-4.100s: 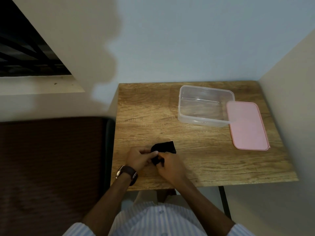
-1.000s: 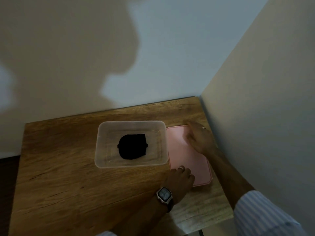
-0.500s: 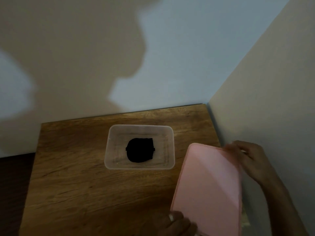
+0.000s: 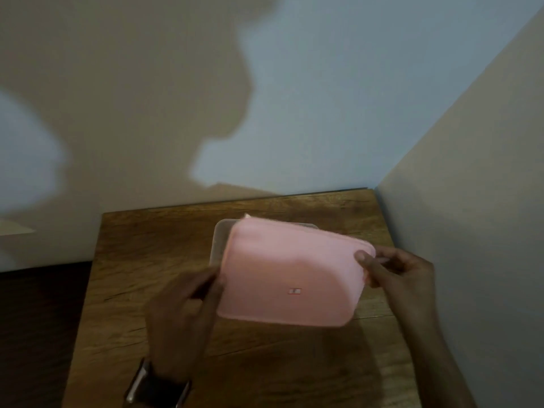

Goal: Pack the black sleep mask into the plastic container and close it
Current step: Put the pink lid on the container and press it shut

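Note:
I hold the pink lid [image 4: 290, 272] in the air over the clear plastic container [image 4: 219, 240], tilted with its near edge raised. My left hand [image 4: 184, 316] grips the lid's left edge, and my right hand [image 4: 397, 275] pinches its right edge. Only the container's left wall and far corner show past the lid. The black sleep mask is hidden under the lid.
The wooden table [image 4: 141, 278] fills a corner: a wall runs along its far edge and another wall [image 4: 471, 231] along its right side. A dark surface [image 4: 38, 319] lies to the left of the table. A watch sits on my left wrist.
The lid moved left from beside the container to above it and now covers the mask. My left hand rose and took the lid's left edge.

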